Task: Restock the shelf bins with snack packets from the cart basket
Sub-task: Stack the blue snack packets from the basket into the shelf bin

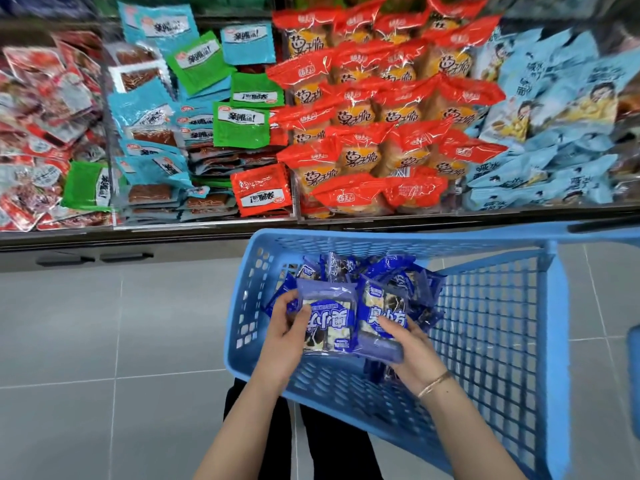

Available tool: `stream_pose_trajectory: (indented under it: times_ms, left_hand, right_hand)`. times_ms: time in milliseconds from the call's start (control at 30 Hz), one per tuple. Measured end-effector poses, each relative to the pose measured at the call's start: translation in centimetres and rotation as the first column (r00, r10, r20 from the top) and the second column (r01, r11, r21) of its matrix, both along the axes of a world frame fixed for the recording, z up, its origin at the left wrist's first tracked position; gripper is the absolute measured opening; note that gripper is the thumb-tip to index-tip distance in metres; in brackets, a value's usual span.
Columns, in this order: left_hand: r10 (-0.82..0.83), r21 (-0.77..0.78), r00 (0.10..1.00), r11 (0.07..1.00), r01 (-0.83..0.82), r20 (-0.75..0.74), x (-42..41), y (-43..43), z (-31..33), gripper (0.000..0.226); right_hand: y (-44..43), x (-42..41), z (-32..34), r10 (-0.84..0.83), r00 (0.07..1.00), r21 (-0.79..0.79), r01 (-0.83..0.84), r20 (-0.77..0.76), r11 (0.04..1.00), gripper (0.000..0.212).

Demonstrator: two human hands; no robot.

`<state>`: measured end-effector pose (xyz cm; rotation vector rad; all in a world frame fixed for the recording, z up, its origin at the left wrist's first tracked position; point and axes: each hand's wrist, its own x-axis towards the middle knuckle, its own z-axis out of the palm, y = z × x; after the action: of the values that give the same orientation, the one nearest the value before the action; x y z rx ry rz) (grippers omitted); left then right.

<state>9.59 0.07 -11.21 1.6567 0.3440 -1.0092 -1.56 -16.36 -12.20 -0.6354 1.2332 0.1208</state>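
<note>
At lower centre, inside the cart basket [381, 239], the left hand [287, 332] grips one dark-blue packet [329, 323] and the right hand [414, 346] pinches a second packet [377, 315]; slick film may slip during transfer to the shelf bins [381, 218] above.

Head cam, fwd/down, close over cart basket [381, 238], shelf bins [204, 224] beyond.
</note>
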Motion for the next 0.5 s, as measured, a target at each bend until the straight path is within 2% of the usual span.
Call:
stream_pose_trajectory:
  times_ms: [33, 100, 200, 267, 300, 367, 433, 500]
  left_hand:
    - [-0.042, -0.01, 0.999, 0.999, 0.042, -0.022, 0.4, 0.3, 0.2, 0.025]
    - [-0.119, -0.115, 0.988, 0.988, 0.108, -0.096, 0.8, 0.8, 0.4, 0.039]
    - [-0.253, -0.205, 0.965, 0.95, 0.234, -0.071, 1.0, 1.1, 0.7, 0.057]
    - [-0.254, -0.166, 0.967, 0.955, 0.247, -0.025, 1.4, 1.0, 0.8, 0.058]
    - [-0.26, -0.11, 0.966, 0.96, 0.258, 0.004, 1.7, 0.9, 0.8, 0.057]
    - [-0.353, 0.075, 0.931, 0.935, 0.347, 0.09, 2.8, 0.8, 0.8, 0.054]
    - [-0.487, 0.214, 0.854, 0.868, 0.449, 0.183, 4.1, 1.0, 0.7, 0.038]
    - [-0.525, 0.143, 0.821, 0.851, 0.505, 0.224, 5.1, 0.7, 0.9, 0.023]
  right_hand:
    - [0.0, -0.1, 0.0, 0.025, 1.0, 0.012, -0.025, 0.0, 1.0, 0.109]
    - [0.0, -0.2, -0.3, 0.067, 0.998, -0.011, -0.067, -0.017, 0.998, 0.112]
    - [-0.1, -0.1, -0.7, 0.102, 0.994, -0.067, -0.104, -0.034, 0.992, 0.115]
    - [-0.1, 0.0, -0.2, 0.166, 0.986, -0.132, -0.167, -0.02, 0.977, 0.1]
    - [-0.2, 0.1, 0.1, 0.248, 0.969, -0.213, -0.245, -0.011, 0.946, 0.082]
    - [-0.9, 0.4, 0.6, 0.449, 0.894, -0.399, -0.416, -0.013, 0.817, 0.049]
    - [-1.7, 1.1, 1.0, 0.654, 0.756, -0.497, -0.583, -0.04, 0.643, 0.042]
    - [-2.1, 2.2, 1.5, 0.807, 0.587, -0.532, -0.705, -0.066, 0.469, 0.046]
